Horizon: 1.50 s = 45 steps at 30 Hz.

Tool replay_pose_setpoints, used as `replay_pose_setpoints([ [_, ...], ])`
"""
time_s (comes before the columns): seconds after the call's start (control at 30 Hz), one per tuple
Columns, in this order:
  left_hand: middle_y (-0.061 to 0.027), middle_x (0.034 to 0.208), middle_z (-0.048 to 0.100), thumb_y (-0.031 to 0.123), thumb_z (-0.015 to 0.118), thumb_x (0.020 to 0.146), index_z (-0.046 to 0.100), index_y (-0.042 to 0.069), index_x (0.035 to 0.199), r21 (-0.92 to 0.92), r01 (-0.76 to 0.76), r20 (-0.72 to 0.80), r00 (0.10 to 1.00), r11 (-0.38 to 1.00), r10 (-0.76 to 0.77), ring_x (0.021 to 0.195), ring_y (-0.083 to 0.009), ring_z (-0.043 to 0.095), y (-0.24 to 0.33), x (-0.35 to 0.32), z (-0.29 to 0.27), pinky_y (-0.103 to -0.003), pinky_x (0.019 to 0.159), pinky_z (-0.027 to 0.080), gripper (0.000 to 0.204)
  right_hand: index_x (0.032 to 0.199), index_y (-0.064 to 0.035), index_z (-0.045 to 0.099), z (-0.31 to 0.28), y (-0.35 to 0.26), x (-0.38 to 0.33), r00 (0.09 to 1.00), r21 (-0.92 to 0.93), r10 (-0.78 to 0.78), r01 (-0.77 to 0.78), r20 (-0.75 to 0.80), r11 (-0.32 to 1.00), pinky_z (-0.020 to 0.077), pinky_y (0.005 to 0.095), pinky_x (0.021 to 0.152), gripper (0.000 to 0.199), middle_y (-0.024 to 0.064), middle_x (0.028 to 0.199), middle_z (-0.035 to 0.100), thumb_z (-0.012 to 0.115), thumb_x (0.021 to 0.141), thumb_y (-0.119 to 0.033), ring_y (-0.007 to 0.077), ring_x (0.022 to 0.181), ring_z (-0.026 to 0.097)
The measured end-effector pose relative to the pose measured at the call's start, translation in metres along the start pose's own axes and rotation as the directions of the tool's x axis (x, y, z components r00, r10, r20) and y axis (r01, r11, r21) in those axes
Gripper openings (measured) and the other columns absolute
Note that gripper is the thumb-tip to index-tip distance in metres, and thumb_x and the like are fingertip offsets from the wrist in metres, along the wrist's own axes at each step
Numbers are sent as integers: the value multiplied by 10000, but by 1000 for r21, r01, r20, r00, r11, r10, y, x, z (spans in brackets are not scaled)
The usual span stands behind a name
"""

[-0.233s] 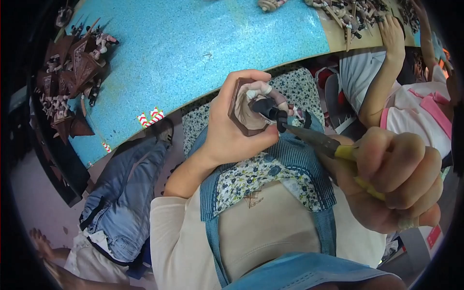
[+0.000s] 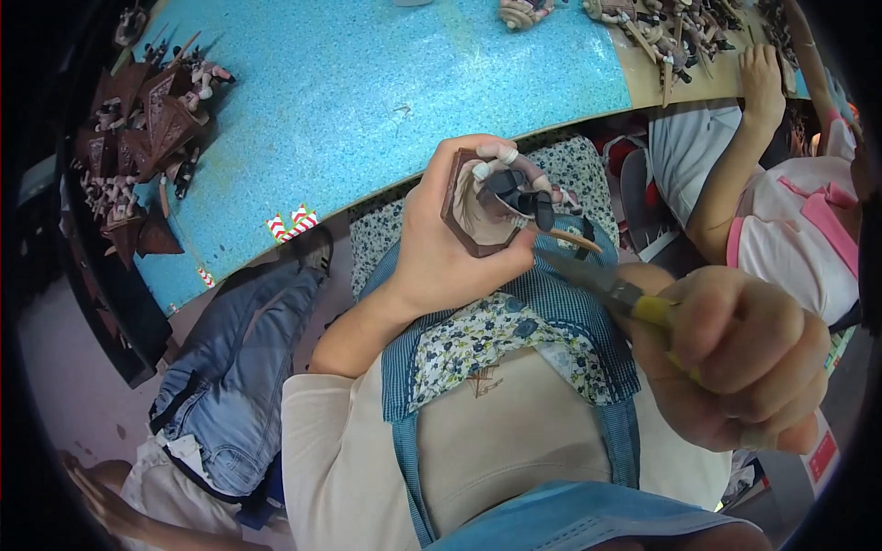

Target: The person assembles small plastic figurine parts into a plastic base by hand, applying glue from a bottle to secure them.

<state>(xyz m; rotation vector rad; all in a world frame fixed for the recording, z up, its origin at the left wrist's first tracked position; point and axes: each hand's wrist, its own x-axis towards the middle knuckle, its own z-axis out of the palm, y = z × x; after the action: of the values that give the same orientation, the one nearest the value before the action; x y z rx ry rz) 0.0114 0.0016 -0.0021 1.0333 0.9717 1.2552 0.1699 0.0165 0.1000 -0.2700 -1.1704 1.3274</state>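
My left hand (image 2: 450,248) is wrapped round a figurine (image 2: 514,184) with a brown, many-sided base (image 2: 475,250). Pale limbs and black boot-like parts stick out from the base's hollow toward my right. In my right hand (image 2: 735,358) is a pair of pliers (image 2: 606,289) with yellow handles and grey pointed jaws. The jaw tips lie just below my left thumb, close to the figurine's black parts; whether they touch it I cannot tell. A thin tan curved strip (image 2: 577,241) shows just above the jaws.
The blue speckled table (image 2: 367,101) curves ahead of me. Brown bases and figurines (image 2: 147,138) are heaped at its left end, more figurines (image 2: 675,32) at the far right. One figurine (image 2: 525,11) lies at the far edge. A co-worker's arm (image 2: 749,138) rests on the right.
The plier jaws have dropped slightly away from the figurine's black part. The figurine has turned a little in my left hand, and the tan strip has come into sight.
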Motion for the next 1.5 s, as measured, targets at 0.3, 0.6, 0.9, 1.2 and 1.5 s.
replay_pose_setpoints([
  [0.3,-138,1060,577,-87,669,645,369,-8,1206,-27,-9,199,980,1000,15,995,-192,607,7,4,-9,-303,850,505,641,707,-150,403,-2,23,-2,983,35,151,-155,105,987,385,355,734,400,-3,775,406,382,997,-424,149,655,385],
  [0.6,-139,1047,592,-66,693,649,368,-12,1213,-27,-15,189,982,1000,20,987,-185,612,5,3,-7,-299,862,498,654,671,-146,388,-3,24,-2,979,-10,144,-144,146,990,400,370,713,430,7,770,416,387,992,-431,150,647,390],
  [0.9,-84,1007,652,23,763,650,419,19,1196,139,-65,172,984,988,41,941,-165,641,6,0,-7,-278,824,496,645,650,-146,383,-4,34,-5,980,-26,112,-109,162,994,407,377,644,458,9,755,441,387,986,-455,151,601,397],
  [1.2,-125,1071,599,-28,708,641,390,-5,1218,154,-179,198,969,972,147,1004,-175,600,6,8,-10,-290,865,485,659,689,-145,391,-14,51,7,993,202,14,-37,114,979,367,320,640,428,2,771,435,359,1002,-435,132,623,379],
  [1.5,-82,972,570,-78,676,649,393,-10,1239,-148,-78,181,978,986,104,915,-157,598,-1,8,-11,-285,820,488,658,725,-124,408,-23,21,18,972,405,173,-225,160,886,413,302,615,384,3,768,433,351,1017,-367,126,604,408],
])
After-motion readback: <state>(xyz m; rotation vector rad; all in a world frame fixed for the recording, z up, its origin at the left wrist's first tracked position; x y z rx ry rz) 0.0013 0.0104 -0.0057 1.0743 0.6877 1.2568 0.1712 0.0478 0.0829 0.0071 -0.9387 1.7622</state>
